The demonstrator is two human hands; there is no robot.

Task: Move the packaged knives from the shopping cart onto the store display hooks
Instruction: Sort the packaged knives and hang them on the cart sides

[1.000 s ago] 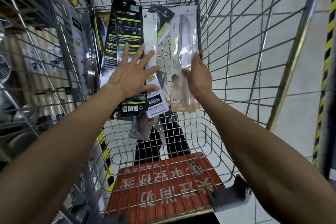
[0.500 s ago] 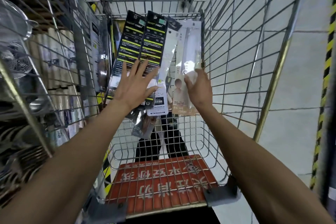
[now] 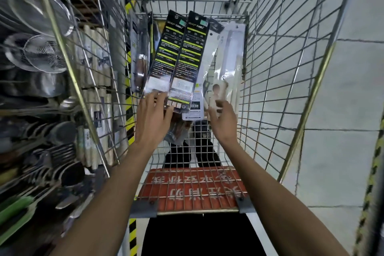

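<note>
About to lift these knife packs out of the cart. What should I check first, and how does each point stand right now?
1. Left hand grip: not ok; its fingers lie straight on the lower ends of the black packs, not round them.
2. Right hand grip: cannot tell; it is curled beside the clear pack and blurred.
3. Packs reachable: ok; they lean at the far end of the cart.
4. Hang holes up: ok on the black packs.
5. Free hook: cannot tell; strainers show at left, no bare hook visible.
</note>
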